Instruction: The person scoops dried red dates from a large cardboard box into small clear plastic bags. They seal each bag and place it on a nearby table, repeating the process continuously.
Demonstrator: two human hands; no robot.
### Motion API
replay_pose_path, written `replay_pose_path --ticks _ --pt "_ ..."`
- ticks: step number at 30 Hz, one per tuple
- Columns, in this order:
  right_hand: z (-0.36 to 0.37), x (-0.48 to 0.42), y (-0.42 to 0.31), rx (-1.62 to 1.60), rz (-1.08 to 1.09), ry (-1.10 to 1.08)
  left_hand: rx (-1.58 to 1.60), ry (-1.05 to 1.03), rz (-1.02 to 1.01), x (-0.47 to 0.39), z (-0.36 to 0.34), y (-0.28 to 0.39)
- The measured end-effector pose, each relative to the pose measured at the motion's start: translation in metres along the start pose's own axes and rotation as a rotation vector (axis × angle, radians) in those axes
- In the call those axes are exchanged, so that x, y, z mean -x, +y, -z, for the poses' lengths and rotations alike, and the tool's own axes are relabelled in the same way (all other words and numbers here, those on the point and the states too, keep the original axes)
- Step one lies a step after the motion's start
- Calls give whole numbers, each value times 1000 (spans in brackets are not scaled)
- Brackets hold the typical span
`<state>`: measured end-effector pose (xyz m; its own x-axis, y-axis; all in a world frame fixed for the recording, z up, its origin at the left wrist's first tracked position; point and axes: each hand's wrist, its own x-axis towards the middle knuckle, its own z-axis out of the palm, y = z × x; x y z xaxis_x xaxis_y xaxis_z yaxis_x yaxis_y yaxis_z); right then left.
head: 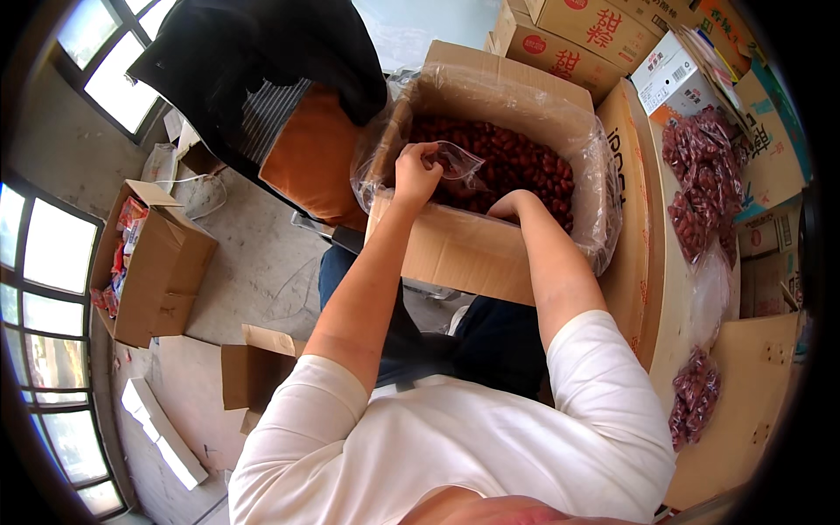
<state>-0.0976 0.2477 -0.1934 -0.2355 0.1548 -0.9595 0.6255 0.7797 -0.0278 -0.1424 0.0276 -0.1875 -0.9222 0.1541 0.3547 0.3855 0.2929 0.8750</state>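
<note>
My left hand (418, 172) pinches the top edge of a clear plastic zip bag (461, 164) over a large open cardboard box (485, 252). A loose clear plastic liner (607, 190) covers the box's walls and rim. Dark red dried fruit, apparently jujubes (535, 161), fills the lower part inside. Beside the near wall, my right hand (515, 205) reaches down into the box, close to the fruit and just right of the bag. Its fingertips are mostly hidden, so whether they grip anything does not show.
Filled bags of jujubes (702, 177) lie on a ledge at right, with a smaller filled bag (695, 397) nearer me. Stacked cartons (577, 49) stand behind. To the left are a chair with an orange cushion (318, 157), a carton of packets (157, 262) and an open carton (252, 374).
</note>
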Motion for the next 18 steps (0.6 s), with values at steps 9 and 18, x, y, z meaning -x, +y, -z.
replay_pose_path --ticks 9,18 --pt "-4 8 -2 -18 26 2 56 32 -13 -1 -2 0" --pt "-6 7 -1 -4 24 -6 45 23 -2 0 -1 1"
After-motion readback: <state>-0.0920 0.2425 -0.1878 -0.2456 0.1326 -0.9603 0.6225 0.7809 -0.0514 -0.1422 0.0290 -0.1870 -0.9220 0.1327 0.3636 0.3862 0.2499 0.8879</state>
